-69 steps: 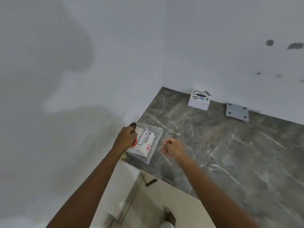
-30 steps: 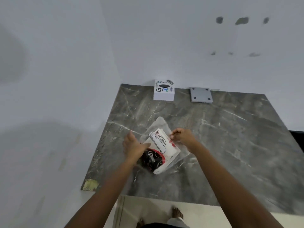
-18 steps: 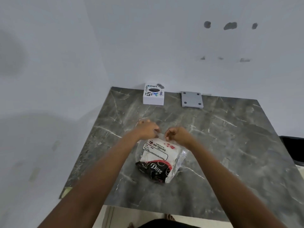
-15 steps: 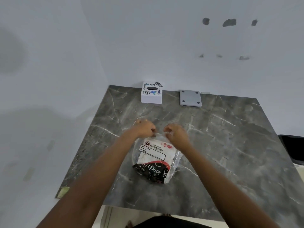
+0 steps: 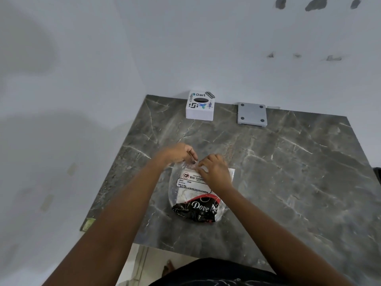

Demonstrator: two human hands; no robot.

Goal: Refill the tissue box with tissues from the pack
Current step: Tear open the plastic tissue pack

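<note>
Both of my hands meet at the far end of the tissue pack [image 5: 192,195], which lies flat on the grey marble table [image 5: 288,172] straight ahead of me. My left hand [image 5: 179,152] is curled, its fingertips pressed together on the clear plastic at the pack's top edge. My right hand [image 5: 216,172], just beside it and almost touching it, lies over the pack's upper right corner with its fingers bent, pinching the same wrapper edge. Under my right wrist the label reads "BIG TISSU", and nearer to me the pack shows a black "Dove" band. Well beyond my fingertips, against the wall, stands the white tissue box [image 5: 200,106], its dark oval slot facing up. To the right of it, also past my right hand, lies a grey square plate [image 5: 252,114] with four holes.
</note>
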